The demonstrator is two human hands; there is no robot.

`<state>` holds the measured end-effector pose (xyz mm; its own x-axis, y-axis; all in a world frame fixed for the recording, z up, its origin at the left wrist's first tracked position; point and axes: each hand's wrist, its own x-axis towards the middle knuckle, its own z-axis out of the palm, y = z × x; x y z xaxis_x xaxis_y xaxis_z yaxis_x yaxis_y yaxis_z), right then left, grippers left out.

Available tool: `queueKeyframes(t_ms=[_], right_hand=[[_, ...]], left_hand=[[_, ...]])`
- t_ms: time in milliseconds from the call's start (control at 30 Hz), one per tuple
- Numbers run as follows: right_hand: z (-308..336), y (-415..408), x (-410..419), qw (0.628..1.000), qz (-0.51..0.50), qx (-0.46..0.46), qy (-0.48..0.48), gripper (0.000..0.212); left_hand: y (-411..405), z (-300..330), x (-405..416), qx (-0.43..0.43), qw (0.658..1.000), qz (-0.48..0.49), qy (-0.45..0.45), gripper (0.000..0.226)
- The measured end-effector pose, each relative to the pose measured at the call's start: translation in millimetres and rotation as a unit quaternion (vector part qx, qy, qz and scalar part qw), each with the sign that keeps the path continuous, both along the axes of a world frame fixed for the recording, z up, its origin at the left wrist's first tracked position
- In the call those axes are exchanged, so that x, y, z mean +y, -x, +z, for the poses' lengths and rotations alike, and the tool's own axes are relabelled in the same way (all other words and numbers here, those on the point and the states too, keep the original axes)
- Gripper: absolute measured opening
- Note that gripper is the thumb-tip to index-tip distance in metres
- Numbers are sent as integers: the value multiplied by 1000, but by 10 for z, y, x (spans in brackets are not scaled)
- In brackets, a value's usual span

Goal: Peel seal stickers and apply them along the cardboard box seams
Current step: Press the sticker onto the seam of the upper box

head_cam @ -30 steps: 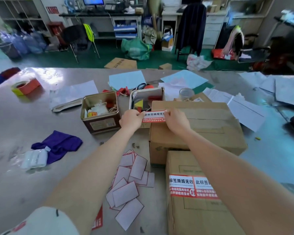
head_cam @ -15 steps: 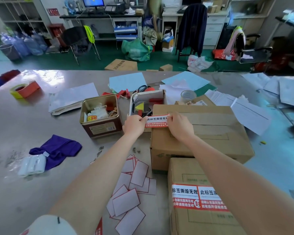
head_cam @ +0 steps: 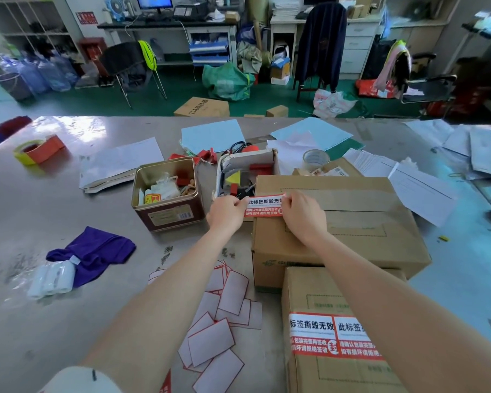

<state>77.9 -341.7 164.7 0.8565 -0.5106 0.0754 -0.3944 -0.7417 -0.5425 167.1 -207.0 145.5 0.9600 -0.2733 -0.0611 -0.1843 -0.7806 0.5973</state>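
At the box's (head_cam: 352, 222) top left edge, left hand (head_cam: 227, 212) and right hand (head_cam: 304, 215) pinch the sticker (head_cam: 264, 207) by its ends, fingers curled; thin, floppy, tacky film, looks light, so keep it taut and grip only the ends

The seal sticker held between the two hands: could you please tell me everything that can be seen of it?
The seal sticker is a thin rectangular label, white along the top with black Chinese characters, red below with white text. It lies stretched lengthwise over the top left edge of the far cardboard box, in line with its brown tape seam. The left hand pinches its left end, which overhangs the box edge; the right hand covers its right end. Whether it is stuck down yet cannot be told.
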Motion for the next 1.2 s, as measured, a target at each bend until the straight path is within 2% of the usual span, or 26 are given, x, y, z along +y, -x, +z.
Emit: queueKeyframes(t_ms=[267,433,500,600,633,700,767,867,933,1000,1067,1200], right_hand=[[2,10,-3,1000,2,7,-5,27],[13,3,-11,1000,8,14,-15,25],[20,-4,-18,1000,10,17,-17,25],[21,-2,-21,1000,14,14,-20,26],[22,-1,-20,1000,16,11,-24,27],[19,8,-20,999,16,-1,-35,31],[6,29,-12,999,17,-21,-42,34],[-17,57,0,997,16,-55,-53,30],[-28,67,4,996,18,-75,-55,29],[-29,72,-3,994,16,-89,-61,31],[-28,72,-16,993,12,-96,-71,33],[-41,68,-34,992,0,-99,-76,43]], left_hand=[[95,-89,-56,19,999,22,23,52],[192,-198,-177,92,989,70,91,53],[178,-191,-186,92,992,78,35,55],[128,-199,-36,117,984,92,-97,75],[121,-229,29,134,981,92,-110,77],[124,-273,109,134,986,82,-56,59],[163,-240,130,74,995,48,38,40],[299,-64,129,-46,993,-82,72,42],[376,15,152,-92,979,-178,37,46],[437,34,185,-84,969,-232,-6,52],[469,26,207,-68,965,-249,-54,59],[531,11,215,-106,948,-265,-142,71]])
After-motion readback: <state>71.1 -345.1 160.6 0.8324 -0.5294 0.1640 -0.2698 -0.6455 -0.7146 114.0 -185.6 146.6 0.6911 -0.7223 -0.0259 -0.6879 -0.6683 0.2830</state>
